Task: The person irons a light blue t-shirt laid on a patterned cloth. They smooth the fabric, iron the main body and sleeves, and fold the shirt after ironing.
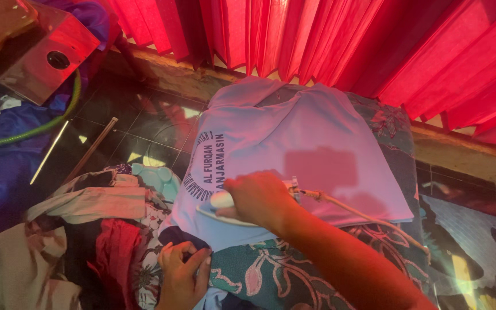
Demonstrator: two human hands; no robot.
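A pale shirt (294,143) with a round printed emblem lies spread over a floral padded cloth (271,275) on the floor. My right hand (259,198) grips the handle of a clothes iron (219,208) that rests on the shirt's near left part. The iron's cord (363,215) trails off to the right across the shirt. My left hand (182,270) pinches the near edge of the shirt at the bottom, beside the floral cloth.
A heap of crumpled clothes (81,229) lies to the left. A green hose (41,126) and a thin stick (90,150) cross the dark tiled floor. A metal box (41,51) sits at the top left. Red curtains (374,40) hang along the back.
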